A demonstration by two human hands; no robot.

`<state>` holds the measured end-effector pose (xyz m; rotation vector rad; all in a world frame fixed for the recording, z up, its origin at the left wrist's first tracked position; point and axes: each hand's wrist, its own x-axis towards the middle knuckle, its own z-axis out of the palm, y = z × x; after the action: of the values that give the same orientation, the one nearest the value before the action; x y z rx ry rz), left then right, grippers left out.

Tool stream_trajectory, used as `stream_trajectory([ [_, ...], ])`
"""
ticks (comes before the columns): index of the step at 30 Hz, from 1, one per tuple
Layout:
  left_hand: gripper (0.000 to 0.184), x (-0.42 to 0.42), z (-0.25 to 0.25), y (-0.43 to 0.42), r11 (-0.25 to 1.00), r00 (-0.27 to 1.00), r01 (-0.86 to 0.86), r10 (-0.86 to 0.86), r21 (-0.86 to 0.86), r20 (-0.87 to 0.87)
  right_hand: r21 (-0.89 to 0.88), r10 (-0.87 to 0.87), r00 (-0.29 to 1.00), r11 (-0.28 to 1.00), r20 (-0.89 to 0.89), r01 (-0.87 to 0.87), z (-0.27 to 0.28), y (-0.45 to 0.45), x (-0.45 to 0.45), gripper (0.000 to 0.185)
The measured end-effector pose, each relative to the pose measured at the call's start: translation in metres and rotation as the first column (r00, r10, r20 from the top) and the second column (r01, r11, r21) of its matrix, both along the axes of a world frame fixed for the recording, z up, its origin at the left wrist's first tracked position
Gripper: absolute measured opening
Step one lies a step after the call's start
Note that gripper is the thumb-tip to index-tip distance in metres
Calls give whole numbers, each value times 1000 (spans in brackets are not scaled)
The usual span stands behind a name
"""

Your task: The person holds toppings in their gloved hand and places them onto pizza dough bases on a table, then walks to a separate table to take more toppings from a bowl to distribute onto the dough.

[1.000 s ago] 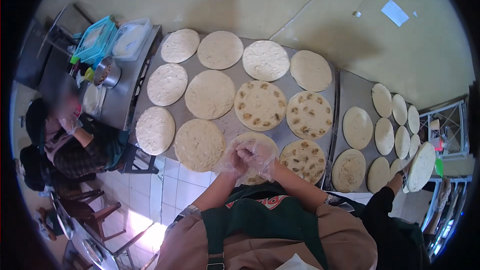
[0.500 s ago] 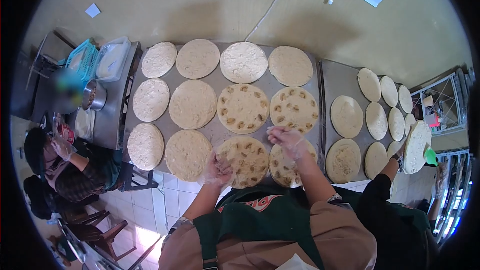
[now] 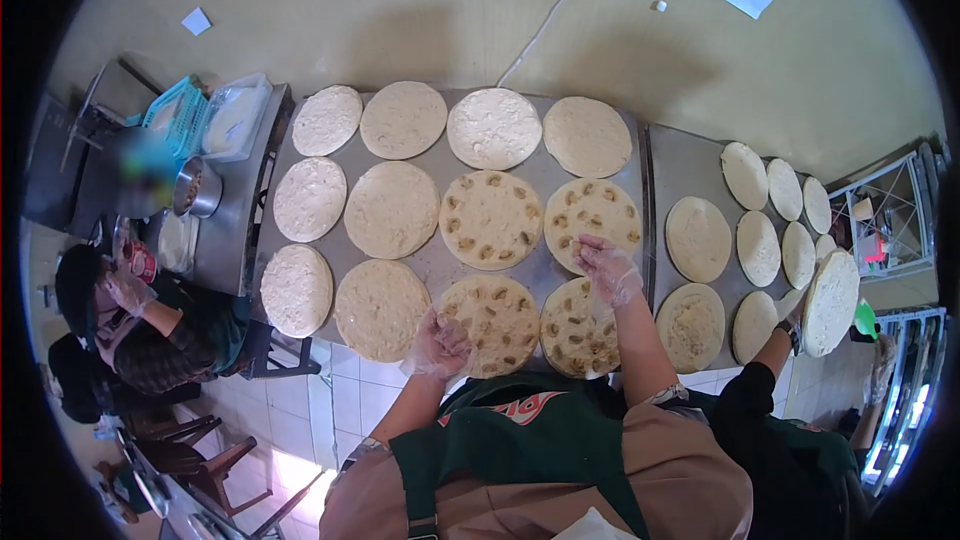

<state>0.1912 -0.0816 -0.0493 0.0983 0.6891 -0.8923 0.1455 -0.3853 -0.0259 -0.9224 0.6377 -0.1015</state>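
My right hand (image 3: 610,272), in a clear plastic glove, is over the lower edge of a round dough base (image 3: 580,202) dotted with brown topping pieces. Its fingertips are drawn together; whatever is between them is too small to make out. My left hand (image 3: 440,344), gloved too, is curled palm up at the left edge of another topped base (image 3: 495,318); its contents cannot be made out. Two more bases with brown pieces lie beside these, a far one (image 3: 490,210) and a near one (image 3: 572,335) below my right hand.
Several plain pale bases, such as one at left (image 3: 382,310), cover the metal table (image 3: 440,258). A second table (image 3: 680,165) at right bears more. There a co-worker's hand (image 3: 790,325) holds up a base (image 3: 832,302). At left a seated person (image 3: 150,315) is near a metal pot (image 3: 198,188).
My right hand has moved away from me and to the right, onto the upper right topped base. My left hand stays almost in place. The co-worker's raised base has shifted slightly.
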Motion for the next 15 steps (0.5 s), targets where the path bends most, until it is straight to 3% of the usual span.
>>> stream_trajectory([
  [7,37,-6,-2,11,990,994,-51,63,-128,93,32,210,978,977,-7,-209,-11,28,47,35],
  [11,43,-3,16,10,986,979,-150,138,73,151,50,282,959,958,1,-282,9,58,73,32],
  [13,53,2,32,9,980,966,-175,189,-91,176,70,352,930,930,103,-360,24,77,79,27],
  [15,57,7,41,8,975,959,-185,207,-125,193,84,399,907,907,134,-412,30,94,80,25],
])
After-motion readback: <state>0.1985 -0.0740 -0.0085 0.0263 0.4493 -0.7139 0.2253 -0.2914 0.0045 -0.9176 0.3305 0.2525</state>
